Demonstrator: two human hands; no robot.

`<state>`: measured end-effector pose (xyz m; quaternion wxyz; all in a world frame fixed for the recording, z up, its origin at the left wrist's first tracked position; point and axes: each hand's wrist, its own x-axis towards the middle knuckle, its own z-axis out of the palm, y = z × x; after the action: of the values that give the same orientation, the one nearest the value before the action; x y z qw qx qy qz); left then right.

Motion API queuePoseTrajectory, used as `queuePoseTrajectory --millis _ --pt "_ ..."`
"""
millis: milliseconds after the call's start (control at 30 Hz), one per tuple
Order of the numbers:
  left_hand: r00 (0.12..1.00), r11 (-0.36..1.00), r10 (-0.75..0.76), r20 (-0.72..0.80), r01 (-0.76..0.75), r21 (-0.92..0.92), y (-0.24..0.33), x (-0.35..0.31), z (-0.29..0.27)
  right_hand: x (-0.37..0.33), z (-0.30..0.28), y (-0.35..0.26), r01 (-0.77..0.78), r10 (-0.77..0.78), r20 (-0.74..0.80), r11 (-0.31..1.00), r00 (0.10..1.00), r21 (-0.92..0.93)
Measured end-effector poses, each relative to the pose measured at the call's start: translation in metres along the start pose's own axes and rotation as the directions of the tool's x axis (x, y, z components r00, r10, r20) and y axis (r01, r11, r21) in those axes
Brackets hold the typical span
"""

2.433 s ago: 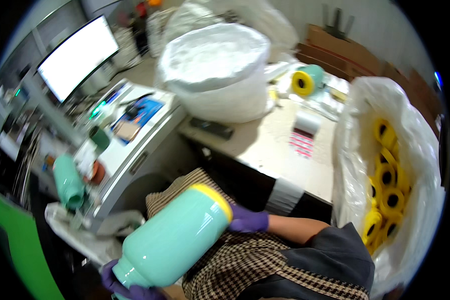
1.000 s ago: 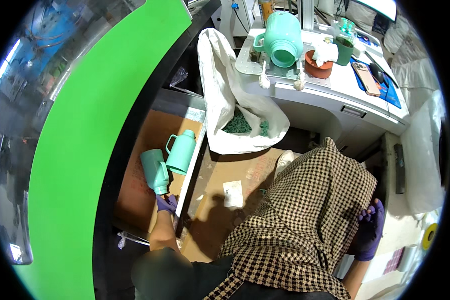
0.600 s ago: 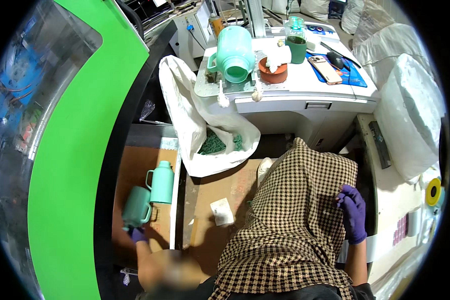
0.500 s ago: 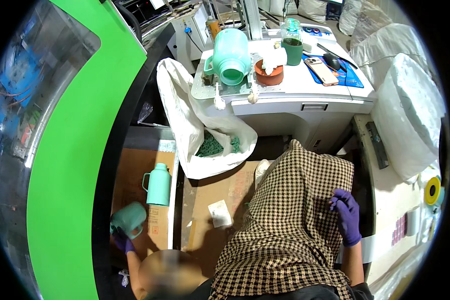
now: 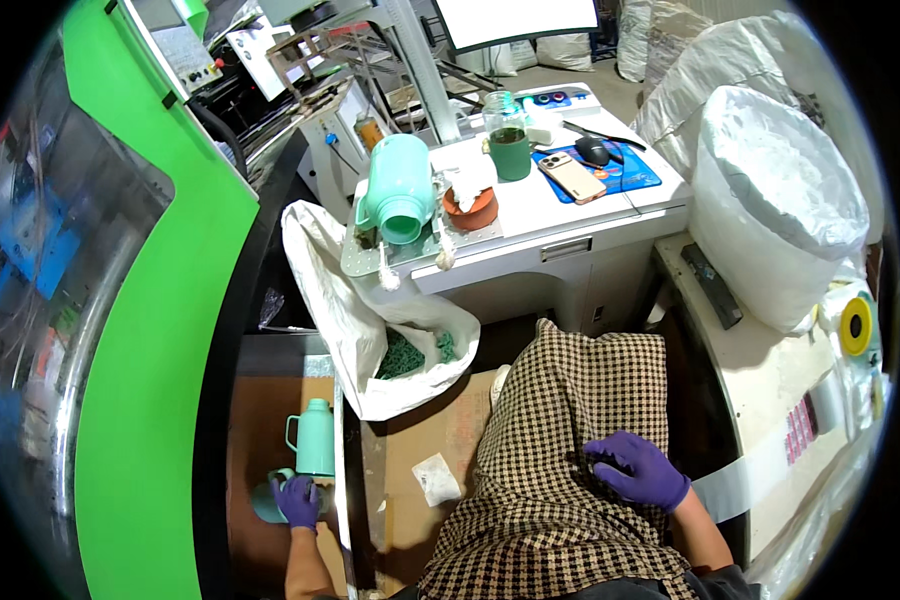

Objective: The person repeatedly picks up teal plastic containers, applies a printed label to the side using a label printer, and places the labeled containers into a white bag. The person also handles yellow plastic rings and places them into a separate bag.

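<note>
My left hand (image 5: 297, 502), in a purple glove, is down in the box at lower left. Its fingers are closed on a mint-green jug (image 5: 267, 503), which it partly hides. Just beyond, a second mint-green jug with a side handle (image 5: 316, 440) stands or lies on the brown cardboard lining; I cannot tell which. My right hand (image 5: 642, 472), also purple-gloved, is over the checked cloth (image 5: 560, 430) on my lap. Its fingers are curled in, and whatever they may hold is hidden.
A white sack (image 5: 355, 385) with green scraps stands ahead. On the white desk (image 5: 520, 225) are another green jug (image 5: 400, 185), an orange tape roll (image 5: 472, 208), a bottle (image 5: 510, 150) and a phone (image 5: 572, 177). A green machine panel (image 5: 140, 400) borders the left, a bulky white bag (image 5: 770, 200) the right.
My left hand has shifted right and the jug in it sits closer to the other jug. My right hand has moved left over the cloth. The view has swung to the right and up.
</note>
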<state>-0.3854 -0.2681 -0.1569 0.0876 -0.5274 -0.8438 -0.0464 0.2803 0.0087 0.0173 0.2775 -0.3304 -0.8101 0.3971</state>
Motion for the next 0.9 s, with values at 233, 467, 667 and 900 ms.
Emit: queuePoseTrajectory --millis 233,467,667,900 --pt "0.847 0.936 -0.076 0.526 -0.122 0.331 -0.005 0.003 -0.001 -0.011 -0.004 0.004 -0.102 0.104 -0.044 0.994 0.994 0.044" --pt "0.822 0.783 -0.485 0.297 0.258 0.565 0.033 0.011 0.03 -0.017 -0.005 0.01 -0.121 0.127 -0.073 0.99 0.989 0.071" --pt "0.881 0.871 -0.473 0.018 0.464 0.164 -0.003 0.011 0.015 -0.02 0.0 0.019 -0.121 0.124 -0.121 0.992 0.985 0.031" --pt "0.959 0.902 -0.281 -0.031 0.253 -0.349 -0.039 0.01 -0.013 -0.005 0.004 0.018 -0.086 0.087 -0.091 0.996 0.992 0.014"
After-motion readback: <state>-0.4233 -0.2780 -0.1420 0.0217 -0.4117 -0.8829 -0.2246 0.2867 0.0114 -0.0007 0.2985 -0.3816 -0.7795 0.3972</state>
